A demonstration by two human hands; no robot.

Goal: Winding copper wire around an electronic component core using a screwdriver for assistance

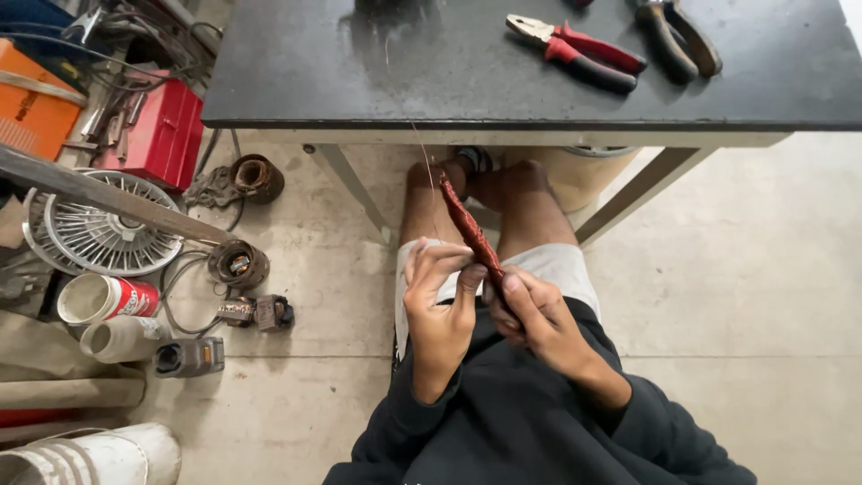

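I sit with my knees under a dark table (503, 121). A long, flat bundle of reddish-brown copper wire (469, 230) slants up from my lap toward the table edge. My right hand (539, 316) grips its lower end, fingers wrapped around it. My left hand (438, 301) pinches the bundle near its middle with fingertips and thumb. A thin single strand of wire (424, 160) rises from the bundle's top toward the tabletop.
Red-handled pliers (579, 52) and a second dark-handled tool (678, 36) lie on the table's far right. On the floor to the left: a red toolbox (166, 135), a fan guard (99, 235), small wound coils (239, 264), cans (106, 298), a pale bucket (94, 458).
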